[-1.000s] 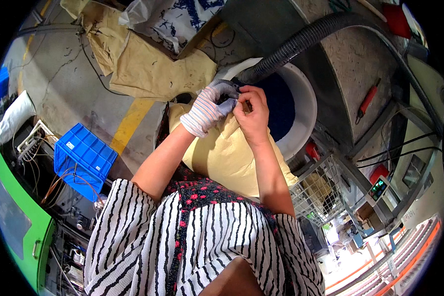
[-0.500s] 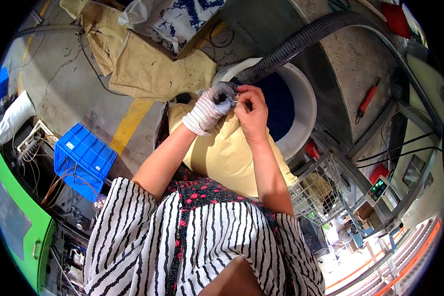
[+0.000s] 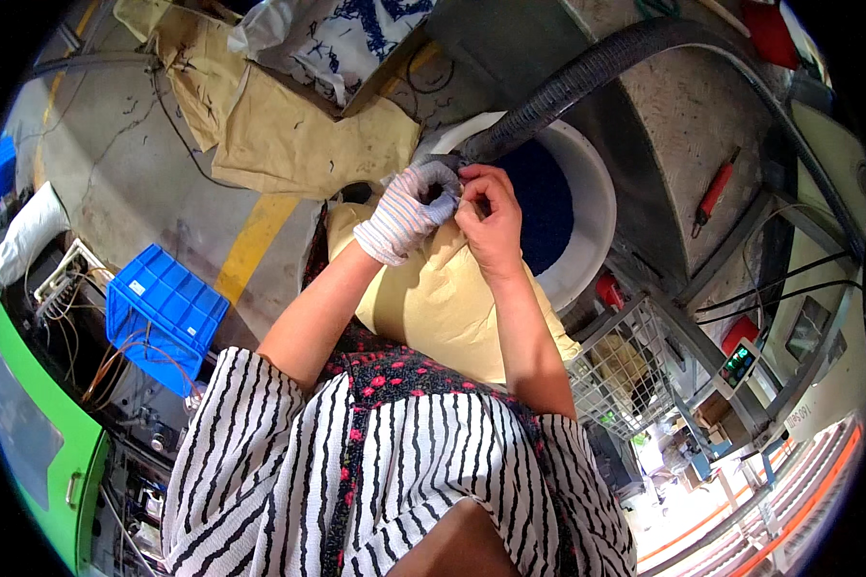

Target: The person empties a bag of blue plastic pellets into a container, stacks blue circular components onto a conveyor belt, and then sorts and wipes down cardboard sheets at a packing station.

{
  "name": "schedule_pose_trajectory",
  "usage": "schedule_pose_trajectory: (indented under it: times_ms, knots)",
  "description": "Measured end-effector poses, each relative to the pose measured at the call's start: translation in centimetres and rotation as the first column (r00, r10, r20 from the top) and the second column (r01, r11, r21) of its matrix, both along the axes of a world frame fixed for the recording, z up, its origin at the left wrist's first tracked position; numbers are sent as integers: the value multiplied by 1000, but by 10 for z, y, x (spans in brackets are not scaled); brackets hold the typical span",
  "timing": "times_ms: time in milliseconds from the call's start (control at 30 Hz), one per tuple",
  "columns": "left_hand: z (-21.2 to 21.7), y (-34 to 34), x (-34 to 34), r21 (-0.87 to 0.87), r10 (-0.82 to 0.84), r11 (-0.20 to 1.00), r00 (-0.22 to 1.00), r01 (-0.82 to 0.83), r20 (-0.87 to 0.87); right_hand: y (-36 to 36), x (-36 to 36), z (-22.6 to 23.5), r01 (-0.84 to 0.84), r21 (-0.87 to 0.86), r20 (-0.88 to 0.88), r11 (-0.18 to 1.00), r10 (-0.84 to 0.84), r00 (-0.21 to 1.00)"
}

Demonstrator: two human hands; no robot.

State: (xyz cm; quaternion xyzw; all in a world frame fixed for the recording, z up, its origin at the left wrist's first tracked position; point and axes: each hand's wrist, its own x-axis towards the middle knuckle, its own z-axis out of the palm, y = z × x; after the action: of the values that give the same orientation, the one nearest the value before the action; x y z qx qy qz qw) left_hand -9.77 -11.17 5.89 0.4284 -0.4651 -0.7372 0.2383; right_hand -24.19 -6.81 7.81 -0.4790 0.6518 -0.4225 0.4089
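A full yellow paper sack [image 3: 433, 303] leans against my front, its top end beside a large white tub [image 3: 598, 216]. My left hand [image 3: 409, 212], in a white knit glove with grey fingertips, is closed at the sack's top edge with thumb and forefinger curled into a ring. Bare and also closed, my right hand [image 3: 491, 219] pinches close beside it, fingertips almost touching the glove. What lies between the right fingertips is too small to make out. Dark blue granules [image 3: 553, 202] fill the tub behind my right hand.
A black ribbed hose [image 3: 597, 82] arches into the tub. Flattened brown paper [image 3: 308, 144] lies on the floor ahead. Blue crates [image 3: 168, 303] stand at left by a green machine [image 3: 38, 433]. To the right are a wire basket [image 3: 630, 365] and a red-handled tool [image 3: 714, 197].
Both hands stay at the sack's top edge, with only slight finger movement. The pale bit seen between the fingertips earlier is harder to see now.
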Motion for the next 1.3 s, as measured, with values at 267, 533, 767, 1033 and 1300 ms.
schedule_pose_trajectory:
  times_ms: [267,533,767,1033,1300]
  knots:
    - [-6,20,3,268,240,950,926,-162,-290,2,-5,5,187,14,392,982,-177,903]
    - [8,42,-6,-267,-3,961,973,67,231,11,-3,49,216,44,588,975,-200,784]
    - [10,44,-15,-279,48,960,963,29,265,250,-327,178,653,-152,-685,742,-555,472]
    - [7,33,-24,-432,30,901,987,42,159,550,-241,425,759,235,-772,607,591,-233]
    - [74,48,-60,-829,-130,158,844,536,521,614,-164,192,933,359,69,-5,-997,-32]
